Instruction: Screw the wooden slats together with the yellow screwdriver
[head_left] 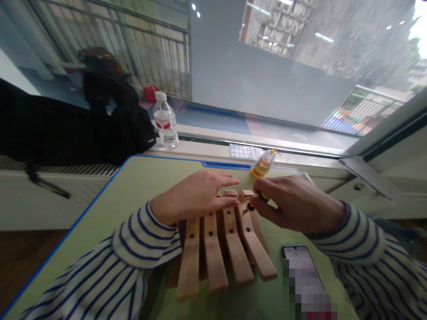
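Observation:
Several wooden slats lie fanned out on the green desk, each with a hole in it. My left hand lies flat on their far ends, fingers stretched out and pressing down. My right hand is closed round a small yellow and black screwdriver, whose tip meets the rightmost slat near its top end.
A smartphone lies on the desk under my right forearm. A small yellow bottle stands at the desk's far edge. A water bottle and a black bag sit on the window ledge behind.

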Demonstrator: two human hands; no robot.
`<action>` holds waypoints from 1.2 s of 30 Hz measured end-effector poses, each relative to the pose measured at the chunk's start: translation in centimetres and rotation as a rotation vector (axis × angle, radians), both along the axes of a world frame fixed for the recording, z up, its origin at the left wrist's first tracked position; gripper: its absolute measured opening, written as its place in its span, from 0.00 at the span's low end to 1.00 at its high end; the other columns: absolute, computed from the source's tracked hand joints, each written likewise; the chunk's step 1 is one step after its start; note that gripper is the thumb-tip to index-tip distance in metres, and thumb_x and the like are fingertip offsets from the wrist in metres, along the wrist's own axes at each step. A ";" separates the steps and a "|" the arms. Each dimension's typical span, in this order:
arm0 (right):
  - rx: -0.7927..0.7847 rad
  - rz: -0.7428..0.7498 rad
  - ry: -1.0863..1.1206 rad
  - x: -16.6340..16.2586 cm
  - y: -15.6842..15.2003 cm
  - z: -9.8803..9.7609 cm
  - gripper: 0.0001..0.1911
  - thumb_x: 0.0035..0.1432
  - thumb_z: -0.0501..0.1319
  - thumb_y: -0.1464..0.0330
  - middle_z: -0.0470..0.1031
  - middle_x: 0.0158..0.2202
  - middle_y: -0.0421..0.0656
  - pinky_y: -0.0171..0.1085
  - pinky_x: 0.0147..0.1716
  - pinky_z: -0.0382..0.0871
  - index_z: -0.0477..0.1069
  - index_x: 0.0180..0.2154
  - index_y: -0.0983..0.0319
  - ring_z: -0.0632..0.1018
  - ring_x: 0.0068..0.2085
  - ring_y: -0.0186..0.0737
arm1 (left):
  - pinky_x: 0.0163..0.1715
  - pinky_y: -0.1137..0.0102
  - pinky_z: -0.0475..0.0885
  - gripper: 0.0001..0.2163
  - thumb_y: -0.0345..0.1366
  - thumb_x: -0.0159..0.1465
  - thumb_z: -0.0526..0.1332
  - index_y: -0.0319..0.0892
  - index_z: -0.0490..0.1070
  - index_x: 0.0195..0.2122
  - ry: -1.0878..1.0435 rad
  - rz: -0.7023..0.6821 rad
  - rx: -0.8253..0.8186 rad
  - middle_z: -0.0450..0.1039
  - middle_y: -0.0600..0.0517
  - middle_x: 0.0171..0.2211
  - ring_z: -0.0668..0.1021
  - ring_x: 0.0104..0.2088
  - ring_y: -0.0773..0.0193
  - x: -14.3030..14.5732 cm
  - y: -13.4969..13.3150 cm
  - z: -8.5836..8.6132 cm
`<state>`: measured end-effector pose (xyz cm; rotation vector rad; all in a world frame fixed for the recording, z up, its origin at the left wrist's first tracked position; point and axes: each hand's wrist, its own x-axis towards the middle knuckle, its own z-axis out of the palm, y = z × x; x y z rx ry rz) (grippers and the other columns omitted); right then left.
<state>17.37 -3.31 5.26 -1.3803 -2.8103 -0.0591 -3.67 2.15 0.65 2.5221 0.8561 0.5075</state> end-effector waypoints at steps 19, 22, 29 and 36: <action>0.014 -0.390 0.151 -1.2 -0.8 -2.2 0.08 0.59 0.45 0.64 0.56 0.16 0.33 0.35 0.20 0.43 0.50 0.29 0.58 0.55 0.18 0.29 | 0.26 0.72 0.61 0.14 0.35 0.61 0.53 0.55 0.72 0.45 0.170 0.070 0.056 0.77 0.53 0.32 0.77 0.31 0.61 0.7 0.3 -2.2; -0.021 -0.436 0.146 -1.4 -1.1 -2.1 0.08 0.60 0.44 0.64 0.57 0.16 0.34 0.35 0.20 0.43 0.50 0.29 0.58 0.55 0.19 0.30 | 0.26 0.73 0.62 0.13 0.36 0.61 0.54 0.54 0.73 0.44 0.147 0.071 0.057 0.77 0.53 0.31 0.77 0.30 0.62 0.7 0.3 -2.2; -0.228 -0.186 0.037 -0.7 -1.3 0.3 0.06 0.55 0.49 0.69 0.63 0.21 0.35 0.35 0.21 0.46 0.53 0.37 0.59 0.59 0.21 0.30 | 0.29 0.73 0.65 0.14 0.37 0.61 0.54 0.54 0.72 0.46 0.142 0.067 0.079 0.78 0.53 0.33 0.77 0.31 0.62 0.7 0.6 -2.4; -0.401 0.030 -0.012 0.0 0.5 1.5 0.07 0.61 0.47 0.64 0.67 0.26 0.38 0.34 0.23 0.51 0.57 0.39 0.61 0.63 0.24 0.30 | 0.30 0.73 0.65 0.13 0.38 0.61 0.54 0.50 0.72 0.45 0.175 0.050 0.084 0.77 0.52 0.33 0.77 0.32 0.62 0.6 0.4 -2.1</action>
